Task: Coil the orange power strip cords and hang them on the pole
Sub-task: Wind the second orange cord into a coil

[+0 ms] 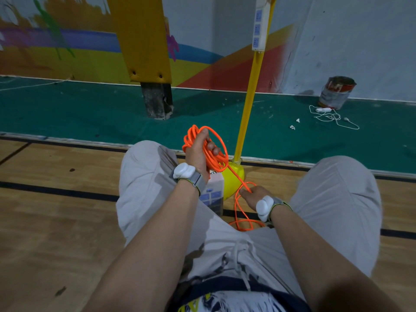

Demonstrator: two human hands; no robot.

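Gripping a bundle of coiled orange cord (pixel 217 157), my left hand (pixel 198 152) has its fingers curled round the loops and is raised beside my left knee. One strand runs from the coil, rightward and nearer, to my right hand (pixel 251 194), whose fingers close on it. Below that hand the cord falls in loose loops on the wooden floor between my legs. A white power strip (pixel 213 194) lies on the floor under my left wrist, just beside the yellow base of the pole (pixel 248 104). Another power strip (pixel 261 23) hangs high against that pole. Far right, a paint can (pixel 337 93) stands on the green floor.
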